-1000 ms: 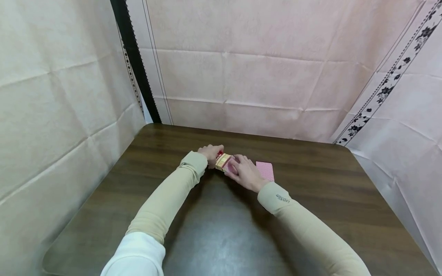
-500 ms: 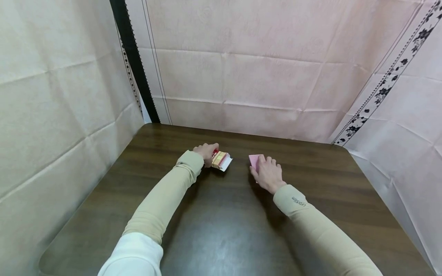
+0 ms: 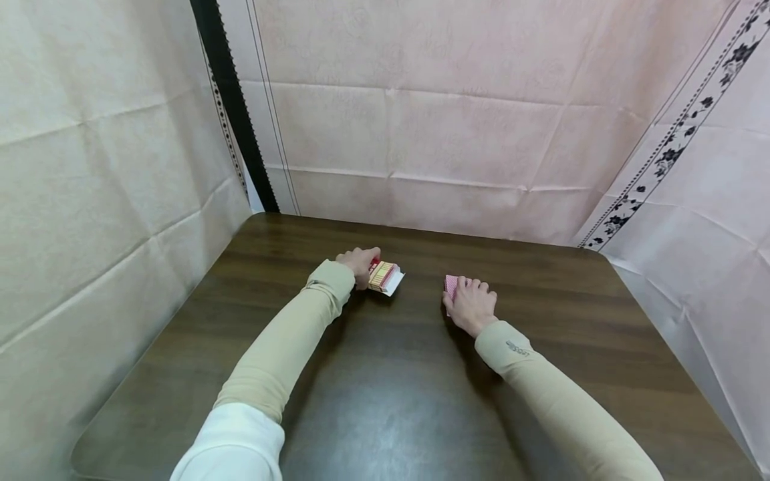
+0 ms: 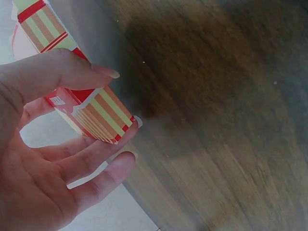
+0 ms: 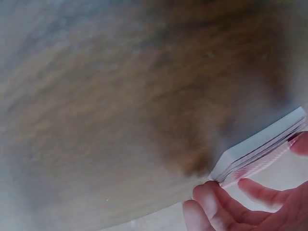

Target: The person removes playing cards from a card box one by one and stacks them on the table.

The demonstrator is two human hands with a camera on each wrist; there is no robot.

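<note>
1. While the left hand (image 3: 357, 262) pinches the red-and-yellow striped box (image 3: 383, 276) between thumb and fingers, the box sits left of the middle of the desk (image 3: 373, 374), toward its far side; whether it touches the wood I cannot tell.

2. The box looks like thin card: probably very light, stiff along its edges, but easily dented if squeezed hard across the broad faces. A light hold near the end away from the flap seems best.

3. A white flap (image 3: 394, 282) sticks out at the end facing the right hand; it would likely crease if gripped or pushed against.

4. The right hand (image 3: 472, 306) grips the pink-backed deck of cards (image 3: 455, 287), well apart from the box, with its fingers along the deck's edges.

5. The deck should be somewhat heavier than the box, firm when squared, yet slippery between layers. Its edges look slightly uneven in the right wrist view, so pressure on opposite edges should suit it better than pushing the top face.
</note>
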